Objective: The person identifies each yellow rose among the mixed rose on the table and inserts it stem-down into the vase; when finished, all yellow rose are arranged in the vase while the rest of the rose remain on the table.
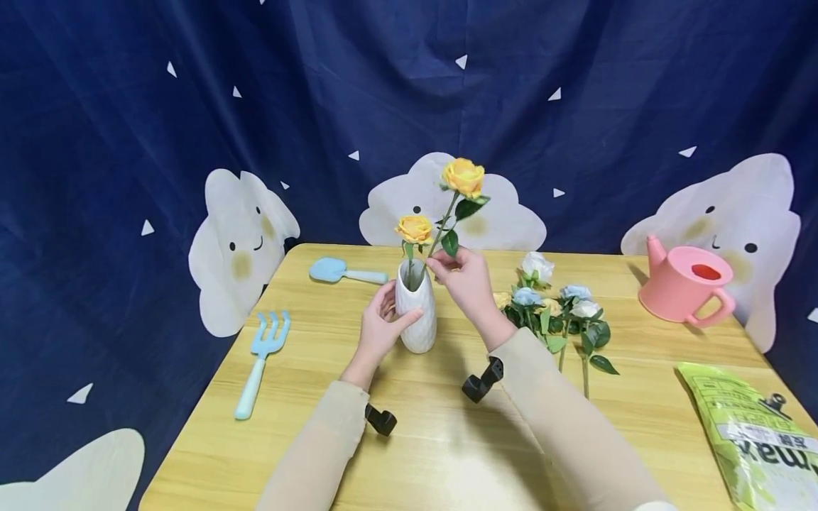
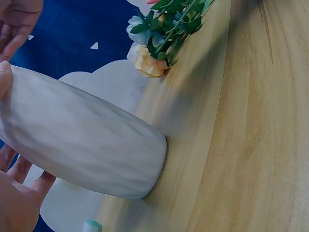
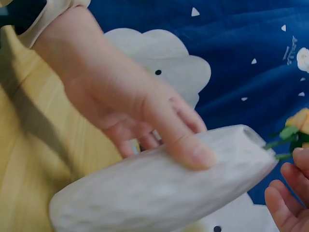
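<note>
A white textured vase (image 1: 417,312) stands upright on the wooden table (image 1: 447,440), with one yellow rose (image 1: 414,228) in it. My left hand (image 1: 382,323) wraps round the vase's left side, thumb across the front. The vase (image 2: 82,145) fills the left wrist view; the vase (image 3: 159,193) shows under my left thumb (image 3: 186,145) in the right wrist view. My right hand (image 1: 465,278) pinches the stem of a second, taller yellow rose (image 1: 463,176), whose stem end is at the vase's mouth.
Loose pale blue, white and peach roses (image 1: 556,312) lie right of the vase. A pink watering can (image 1: 686,280) stands far right, a green bag (image 1: 754,433) near right. A blue trowel (image 1: 345,272) and blue hand fork (image 1: 260,362) lie left.
</note>
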`<state>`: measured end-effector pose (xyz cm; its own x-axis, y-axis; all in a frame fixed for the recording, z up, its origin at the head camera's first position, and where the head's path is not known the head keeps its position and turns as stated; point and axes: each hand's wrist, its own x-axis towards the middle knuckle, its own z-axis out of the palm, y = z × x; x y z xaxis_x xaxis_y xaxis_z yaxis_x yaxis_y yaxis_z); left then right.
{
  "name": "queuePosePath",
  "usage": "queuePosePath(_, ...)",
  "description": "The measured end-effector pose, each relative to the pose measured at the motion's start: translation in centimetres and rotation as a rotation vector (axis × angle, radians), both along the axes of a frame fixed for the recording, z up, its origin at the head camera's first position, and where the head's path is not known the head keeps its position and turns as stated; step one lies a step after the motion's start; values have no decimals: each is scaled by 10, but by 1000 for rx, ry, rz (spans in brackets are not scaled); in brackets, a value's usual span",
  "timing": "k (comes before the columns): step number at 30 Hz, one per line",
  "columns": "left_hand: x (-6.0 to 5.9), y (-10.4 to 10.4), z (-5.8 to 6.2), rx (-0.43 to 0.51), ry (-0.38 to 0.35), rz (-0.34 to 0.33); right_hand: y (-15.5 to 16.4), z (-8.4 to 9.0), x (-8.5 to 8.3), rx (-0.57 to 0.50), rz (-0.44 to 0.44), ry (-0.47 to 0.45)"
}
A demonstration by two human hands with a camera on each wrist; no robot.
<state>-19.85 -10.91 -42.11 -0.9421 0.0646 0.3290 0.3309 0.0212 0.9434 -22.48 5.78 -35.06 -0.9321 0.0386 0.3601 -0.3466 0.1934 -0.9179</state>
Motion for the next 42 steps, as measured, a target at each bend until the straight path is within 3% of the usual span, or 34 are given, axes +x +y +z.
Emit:
queuePosePath(5,0,1,-1,-8,-4,-1,14,-19,3,41,30,-110)
queuePosePath(16,-2,1,-2,8,-16,1,49,-44,18,85,77,-214)
queuePosePath(23,-16,-1,-23,6,-37,27,74,-53,34,113,53,-260)
queuePosePath(28,-18,-1,-27,-3,-18,37,100,-63,45,149,27,-249)
queuePosePath(35,-17,-3,-24,10,-72,38,143,-72,60,183,-42,-255)
queuePosePath(42,-1,-1,-1,-27,-71,21,175,-85,81,194,-92,-245)
